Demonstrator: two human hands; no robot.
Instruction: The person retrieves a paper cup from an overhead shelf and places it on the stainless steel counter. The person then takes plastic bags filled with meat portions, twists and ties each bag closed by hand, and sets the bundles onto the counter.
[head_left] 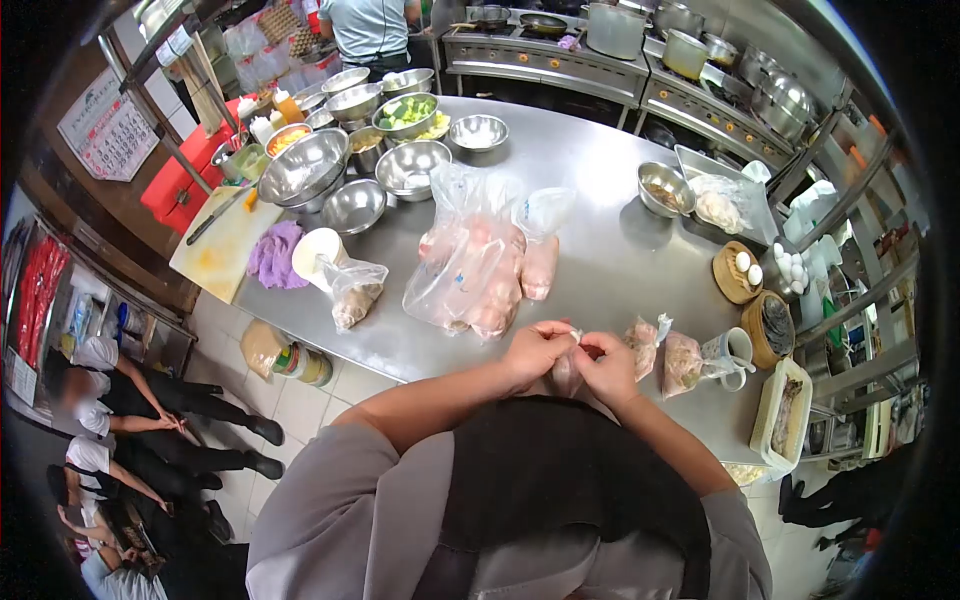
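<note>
A head-worn camera looks forward and down over the table (595, 235).

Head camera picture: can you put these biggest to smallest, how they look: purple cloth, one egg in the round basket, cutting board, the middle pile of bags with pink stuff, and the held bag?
1. Pile of bags
2. Cutting board
3. Purple cloth
4. Egg

Held bag: partly hidden, so I can't place it.

Brightly lit, with a black-rimmed fisheye view.
White glare is thrown across the stainless-steel worktop (590, 160) toward 1 o'clock; the metal shelving (860, 298) at 3 o'clock is bowed by the lens, and a seated person's head (80, 386) near 9 o'clock is blurred.
</note>
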